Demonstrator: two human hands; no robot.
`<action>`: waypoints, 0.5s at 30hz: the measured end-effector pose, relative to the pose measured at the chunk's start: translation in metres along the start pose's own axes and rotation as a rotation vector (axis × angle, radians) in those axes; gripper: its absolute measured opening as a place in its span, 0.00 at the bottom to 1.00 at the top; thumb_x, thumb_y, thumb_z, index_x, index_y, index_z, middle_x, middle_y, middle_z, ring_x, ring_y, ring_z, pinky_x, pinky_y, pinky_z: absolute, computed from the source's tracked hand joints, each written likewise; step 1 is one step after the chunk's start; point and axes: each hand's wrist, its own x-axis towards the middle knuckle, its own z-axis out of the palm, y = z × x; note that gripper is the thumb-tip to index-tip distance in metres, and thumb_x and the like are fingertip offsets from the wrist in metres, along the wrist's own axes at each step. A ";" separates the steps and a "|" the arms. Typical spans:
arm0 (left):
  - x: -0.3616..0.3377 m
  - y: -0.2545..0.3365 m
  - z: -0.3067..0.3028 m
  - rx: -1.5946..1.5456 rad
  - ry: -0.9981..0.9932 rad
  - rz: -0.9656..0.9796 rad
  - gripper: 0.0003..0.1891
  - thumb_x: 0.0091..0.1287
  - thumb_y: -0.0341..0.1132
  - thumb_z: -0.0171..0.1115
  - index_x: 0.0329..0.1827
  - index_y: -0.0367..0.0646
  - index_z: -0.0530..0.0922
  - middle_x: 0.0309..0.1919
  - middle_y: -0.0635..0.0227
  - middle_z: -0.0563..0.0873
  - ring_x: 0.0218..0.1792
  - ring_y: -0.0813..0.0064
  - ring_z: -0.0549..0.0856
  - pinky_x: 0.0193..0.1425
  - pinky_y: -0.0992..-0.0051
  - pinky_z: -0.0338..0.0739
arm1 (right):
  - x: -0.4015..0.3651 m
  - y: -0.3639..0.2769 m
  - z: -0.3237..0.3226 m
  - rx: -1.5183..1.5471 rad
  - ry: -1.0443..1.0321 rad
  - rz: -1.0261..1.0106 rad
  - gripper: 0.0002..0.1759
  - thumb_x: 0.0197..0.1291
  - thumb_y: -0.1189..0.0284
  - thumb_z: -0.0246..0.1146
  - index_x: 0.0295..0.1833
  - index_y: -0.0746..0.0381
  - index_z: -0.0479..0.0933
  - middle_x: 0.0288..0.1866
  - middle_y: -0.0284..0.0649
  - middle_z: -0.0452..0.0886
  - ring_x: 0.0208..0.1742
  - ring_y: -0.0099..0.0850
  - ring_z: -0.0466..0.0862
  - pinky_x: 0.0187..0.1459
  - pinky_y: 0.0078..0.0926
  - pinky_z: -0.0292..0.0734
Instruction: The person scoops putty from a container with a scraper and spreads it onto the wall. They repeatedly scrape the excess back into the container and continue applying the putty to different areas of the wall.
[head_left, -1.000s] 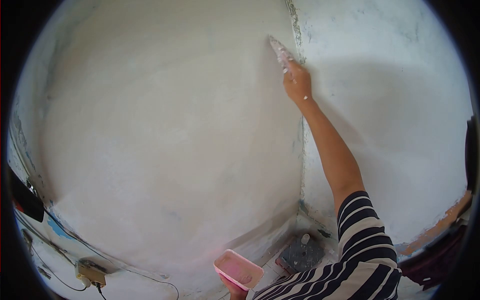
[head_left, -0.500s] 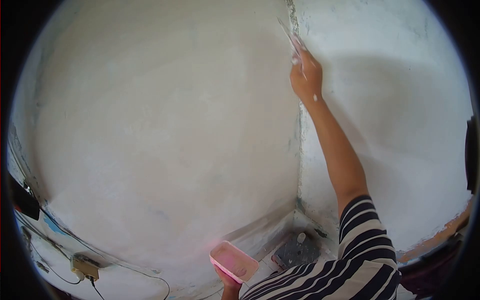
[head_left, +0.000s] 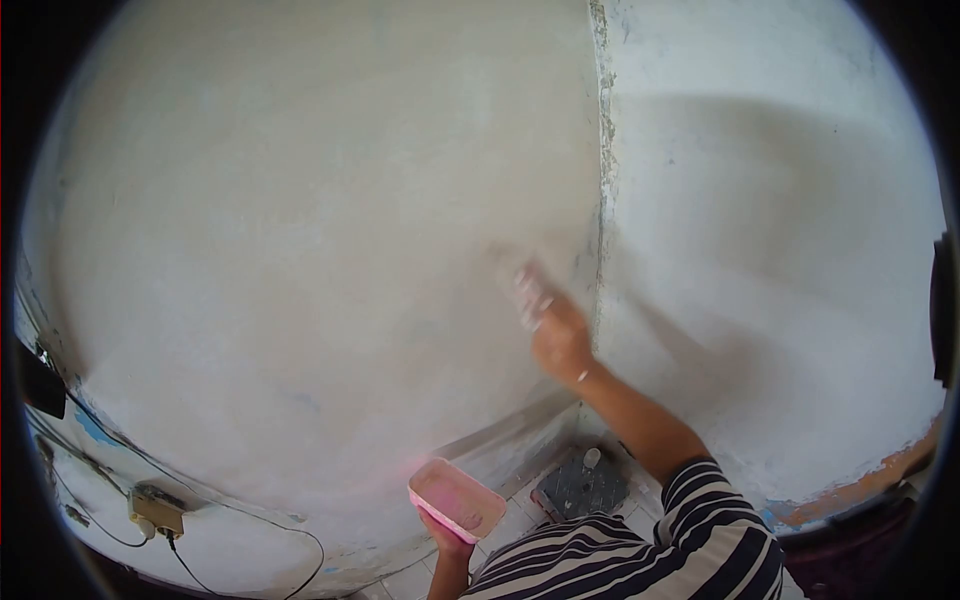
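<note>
My right hand (head_left: 555, 335), closed and spotted with white, grips a putty knife (head_left: 512, 262) against or close to the left wall (head_left: 330, 230), just left of the corner. Motion smears the blade, so its contact with the wall cannot be made out. Low in the view, my left hand (head_left: 447, 537) supports a pink rectangular plastic tub (head_left: 483, 492) from beneath and the side. Pale residue coats the tub's inside, and the tub is tilted toward me. Some of the left fingers are hidden under it.
Rough, flaking plaster runs down the wall corner (head_left: 605, 110). A dark grey stool-like block (head_left: 580, 487) with a small whitish cup-like item (head_left: 592, 458) stands on the tiled floor below. At lower left, a socket box (head_left: 158, 510) with plugged-in cables hangs along the wall.
My right hand has come down and to the left with the putty knife, from high at the corner to mid-height on the left wall. The tub stays in my left hand.
</note>
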 end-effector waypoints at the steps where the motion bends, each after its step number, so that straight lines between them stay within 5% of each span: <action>1: 0.003 -0.003 -0.003 0.002 0.015 0.002 0.36 0.74 0.69 0.39 0.73 0.54 0.68 0.63 0.68 0.79 0.62 0.59 0.79 0.65 0.53 0.77 | 0.019 0.011 -0.008 0.172 0.148 0.088 0.24 0.57 0.85 0.57 0.60 0.65 0.79 0.61 0.49 0.83 0.62 0.47 0.83 0.59 0.40 0.80; 3: 0.003 -0.008 -0.009 0.007 0.047 0.002 0.36 0.74 0.69 0.39 0.73 0.54 0.68 0.63 0.67 0.79 0.62 0.59 0.79 0.65 0.53 0.77 | 0.100 0.013 -0.050 -0.149 0.257 -0.017 0.26 0.57 0.86 0.54 0.62 0.67 0.77 0.57 0.52 0.84 0.55 0.51 0.85 0.54 0.38 0.81; 6: 0.001 -0.014 -0.013 -0.008 0.032 -0.019 0.36 0.74 0.69 0.39 0.73 0.53 0.68 0.63 0.67 0.79 0.62 0.59 0.80 0.65 0.53 0.77 | 0.177 0.050 -0.053 -0.332 0.322 -0.183 0.33 0.53 0.86 0.53 0.68 0.65 0.73 0.68 0.54 0.76 0.67 0.54 0.76 0.63 0.42 0.76; 9: -0.003 -0.014 -0.019 0.011 0.086 0.019 0.37 0.73 0.70 0.39 0.74 0.53 0.67 0.64 0.66 0.78 0.62 0.59 0.80 0.65 0.53 0.77 | 0.148 0.061 -0.007 -0.262 0.103 0.002 0.35 0.53 0.86 0.54 0.71 0.64 0.70 0.73 0.53 0.71 0.73 0.55 0.70 0.68 0.44 0.72; 12: 0.002 -0.014 -0.017 0.018 0.087 0.051 0.39 0.73 0.71 0.40 0.75 0.53 0.65 0.65 0.66 0.77 0.64 0.59 0.79 0.66 0.53 0.76 | 0.069 0.028 0.039 -0.142 0.070 -0.052 0.35 0.55 0.84 0.56 0.72 0.64 0.69 0.77 0.55 0.65 0.76 0.60 0.65 0.73 0.52 0.66; 15: 0.001 -0.011 -0.010 0.000 0.032 0.026 0.40 0.72 0.72 0.39 0.76 0.53 0.64 0.66 0.65 0.77 0.64 0.58 0.79 0.67 0.52 0.76 | -0.023 -0.023 0.065 -0.082 -0.094 -0.046 0.30 0.53 0.85 0.56 0.66 0.66 0.74 0.73 0.55 0.70 0.75 0.60 0.68 0.72 0.57 0.66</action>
